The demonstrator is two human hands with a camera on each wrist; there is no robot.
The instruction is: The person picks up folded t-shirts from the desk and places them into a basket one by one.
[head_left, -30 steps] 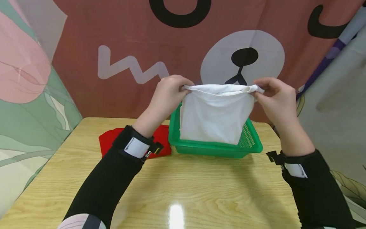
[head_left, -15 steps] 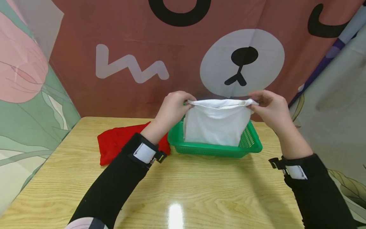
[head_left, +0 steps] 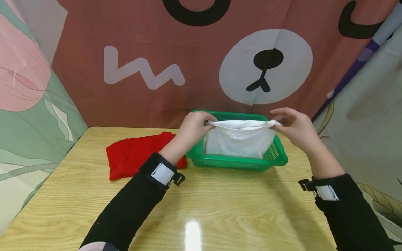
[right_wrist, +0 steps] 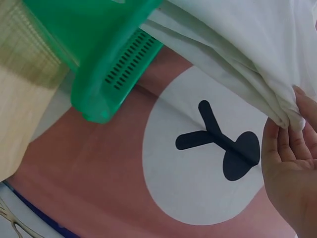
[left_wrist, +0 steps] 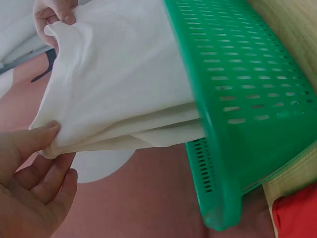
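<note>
A folded white cloth [head_left: 238, 141] hangs between my hands, its lower part down inside a green plastic basket [head_left: 232, 164]. My left hand [head_left: 196, 127] pinches the cloth's upper left corner between thumb and fingers. At the upper right corner, my right hand [head_left: 293, 127] does the same. Several fold layers of the white cloth [left_wrist: 133, 119] show along its side in the left wrist view. The basket's slotted wall [left_wrist: 237, 64] stands close beside them. In the right wrist view, the right fingers [right_wrist: 297, 144] hold the bunched corner above the basket's rim [right_wrist: 99, 94].
A red folded cloth [head_left: 135, 157] lies on the wooden table [head_left: 220, 205] left of the basket, partly behind the left forearm. A brown curtain [head_left: 141, 101] printed with a bear face hangs right behind the table's far edge.
Both hands have come down with the white cloth, so more of it sits inside the basket. The basket's back rim and more of the red cloth now show.
</note>
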